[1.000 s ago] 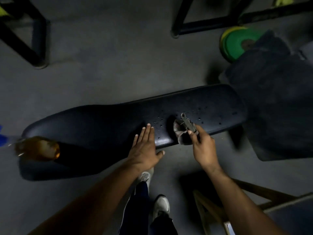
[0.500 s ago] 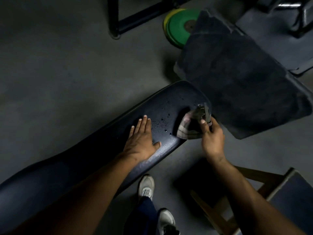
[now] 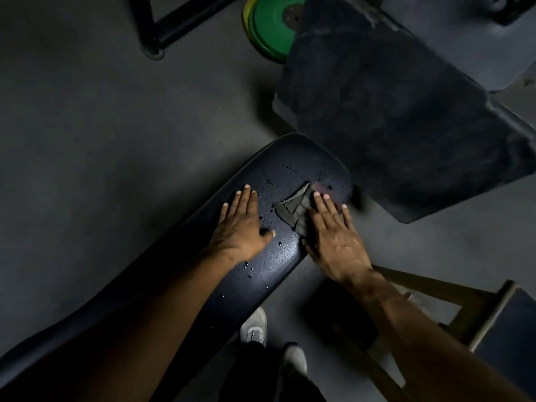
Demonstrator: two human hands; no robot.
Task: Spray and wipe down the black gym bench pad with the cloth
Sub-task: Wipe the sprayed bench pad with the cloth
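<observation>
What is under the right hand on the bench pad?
The cloth lies flat under the right hand, pressed onto the wet bench pad. The part of the cloth beneath the palm and fingers is covered.

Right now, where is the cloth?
Head view: the cloth lies on the bench pad near its far end, pressed under the right hand, beside the left hand.

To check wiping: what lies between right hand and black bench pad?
Head view: a crumpled grey-green cloth lies under the flat right hand on the black padded bench pad.

Cloth (image 3: 295,208) partly under right hand (image 3: 333,239).
</observation>
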